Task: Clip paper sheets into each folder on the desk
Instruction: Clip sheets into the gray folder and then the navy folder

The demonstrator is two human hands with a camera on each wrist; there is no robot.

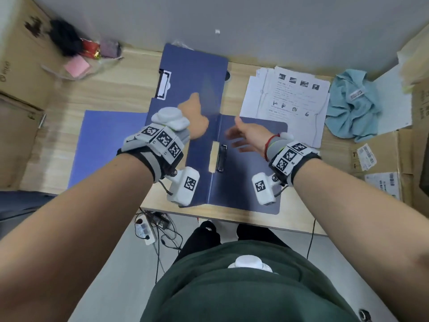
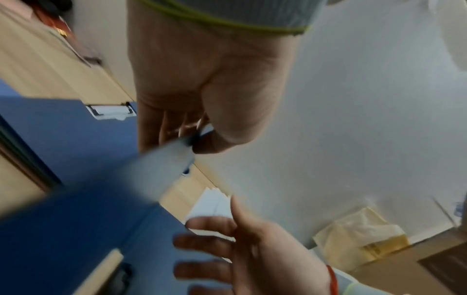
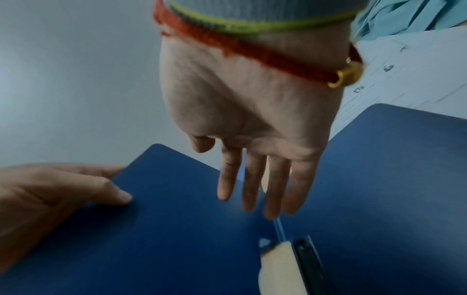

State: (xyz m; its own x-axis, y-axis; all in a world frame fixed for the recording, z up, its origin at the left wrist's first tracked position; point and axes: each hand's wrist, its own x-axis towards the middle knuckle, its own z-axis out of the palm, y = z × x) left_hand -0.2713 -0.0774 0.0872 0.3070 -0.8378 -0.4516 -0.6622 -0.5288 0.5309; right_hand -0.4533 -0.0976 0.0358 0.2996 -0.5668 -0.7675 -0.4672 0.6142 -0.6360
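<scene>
A: Where is the folder, and what are the hands doing?

B: A dark blue folder (image 1: 246, 173) lies open near the front edge of a wooden desk (image 1: 111, 94); its left cover is lifted, pinched at the edge between thumb and fingers of the left hand (image 1: 193, 117); a black clip (image 1: 221, 158) sits along the spine; the right hand (image 1: 249, 138) hovers over the right half, fingers spread and straight, holding nothing.

A: And the paper?

B: A stack of printed sheets (image 1: 290, 98) lies just beyond the folder's right half, its near edge under the folder's corner; a second blue folder (image 1: 185, 73) lies open farther back; a crumpled light blue cloth (image 1: 352, 105) sits right of the sheets.
</scene>
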